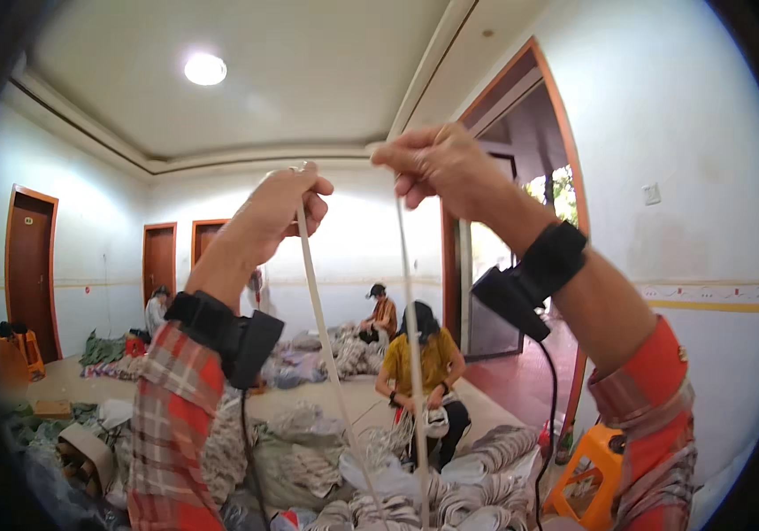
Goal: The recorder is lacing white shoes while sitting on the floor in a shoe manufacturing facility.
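Both hands are raised high in front of me, level with the far wall. My left hand (284, 205) is closed in a pinch around a flat, off-white cord (326, 341), which hangs down taut and slants to the right. Slightly higher, my right hand (446, 170) is also pinched closed on a second off-white cord length (412, 354), running almost straight down. The two lengths come nearer each other toward the lower edge, where their lower ends are lost among heaped coils; I cannot tell whether they are one piece. A gap separates the hands.
Bundled greyish-white coils (477, 500) heap up below my hands. An orange plastic stool (587, 478) stands at the right. Ahead, a person in a yellow top (419, 363) handles white cord; others sit farther back. Plastic-wrapped bundles (295, 451) lie at centre left. An open doorway (521, 345) is at right.
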